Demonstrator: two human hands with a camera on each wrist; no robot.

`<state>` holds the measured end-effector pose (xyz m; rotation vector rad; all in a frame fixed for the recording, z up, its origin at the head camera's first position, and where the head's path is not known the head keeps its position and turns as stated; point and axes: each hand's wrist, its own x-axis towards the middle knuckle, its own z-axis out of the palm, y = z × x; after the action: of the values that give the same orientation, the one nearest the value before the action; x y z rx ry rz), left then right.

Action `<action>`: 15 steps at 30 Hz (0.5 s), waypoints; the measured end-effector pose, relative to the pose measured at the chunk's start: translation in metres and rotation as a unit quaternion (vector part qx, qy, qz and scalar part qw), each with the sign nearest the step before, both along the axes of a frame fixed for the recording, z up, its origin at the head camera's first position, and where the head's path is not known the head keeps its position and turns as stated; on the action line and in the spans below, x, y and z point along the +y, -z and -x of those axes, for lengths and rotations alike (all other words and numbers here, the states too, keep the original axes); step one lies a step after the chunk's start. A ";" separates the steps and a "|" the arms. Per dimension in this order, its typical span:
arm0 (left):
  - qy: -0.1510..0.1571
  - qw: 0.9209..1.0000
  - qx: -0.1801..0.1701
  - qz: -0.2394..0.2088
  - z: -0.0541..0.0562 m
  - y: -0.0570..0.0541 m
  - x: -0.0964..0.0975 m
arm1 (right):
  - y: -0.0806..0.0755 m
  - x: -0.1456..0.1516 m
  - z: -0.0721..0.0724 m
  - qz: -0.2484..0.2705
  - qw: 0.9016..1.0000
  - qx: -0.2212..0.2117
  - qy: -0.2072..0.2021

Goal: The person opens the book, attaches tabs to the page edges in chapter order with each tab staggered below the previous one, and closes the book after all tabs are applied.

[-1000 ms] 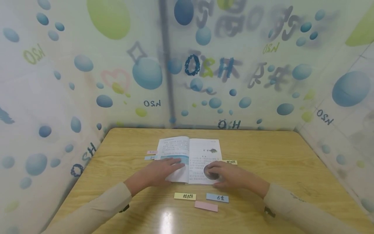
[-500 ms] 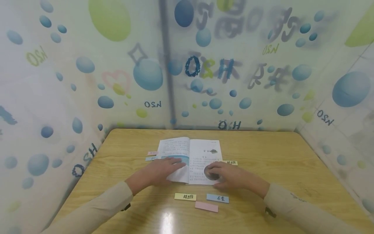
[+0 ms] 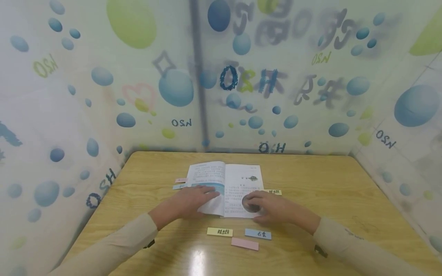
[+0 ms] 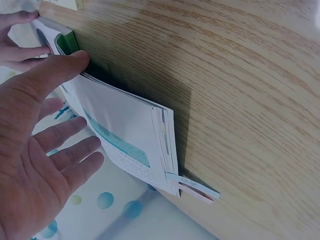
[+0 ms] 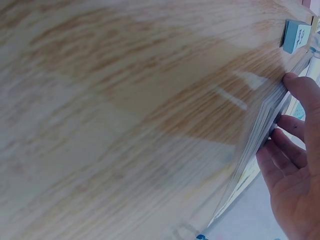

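An open book [image 3: 241,170] lies on the table, with printed text on both pages and a blue band across the left one. My left hand [image 3: 197,199] rests at the lower part of the left page, fingers loosely spread; in the left wrist view its thumb [image 4: 70,67] lies along the book's bottom edge. On the right page my right hand [image 3: 272,207] has its fingertips over a dark round patch [image 3: 248,207]. Its thumb [image 5: 295,82] sits at the lower page edge in the right wrist view. Pink [image 3: 180,180] and blue [image 3: 178,187] tabs stick out left, a yellow tab [image 3: 274,192] right.
In front of the book lie a yellow sticky-note pad [image 3: 215,231] and a blue one [image 3: 252,233], both with handwriting, and a pink one [image 3: 244,243]. Beyond the wooden table [image 3: 310,172] stand walls [image 3: 297,103] with blue and green bubble prints.
The view shifts very slightly. Both hands and the book stay in place.
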<state>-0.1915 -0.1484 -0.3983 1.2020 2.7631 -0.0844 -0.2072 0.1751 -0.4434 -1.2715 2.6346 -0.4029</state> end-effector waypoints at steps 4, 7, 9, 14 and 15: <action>-0.003 1.000 -0.005 -0.002 -0.001 -0.002 0.001 | -0.001 0.000 0.000 0.001 1.000 -0.002 -0.002; -0.002 1.000 -0.005 -0.008 -0.001 -0.003 0.001 | 0.000 0.001 0.000 -0.001 1.000 -0.002 -0.001; -0.002 1.000 -0.004 -0.011 -0.002 -0.005 0.002 | 0.001 0.001 0.000 -0.003 1.000 -0.003 0.001; -0.004 1.000 -0.006 -0.008 -0.002 -0.007 0.003 | 0.000 0.001 0.000 -0.003 1.000 -0.005 0.004; -0.004 1.000 -0.006 -0.007 -0.002 -0.007 0.003 | 0.000 0.000 0.000 -0.004 1.000 -0.005 0.004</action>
<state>-0.1898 -0.1455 -0.3911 1.1918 2.7615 -0.0584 -0.2072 0.1756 -0.4437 -1.2532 2.6318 -0.3994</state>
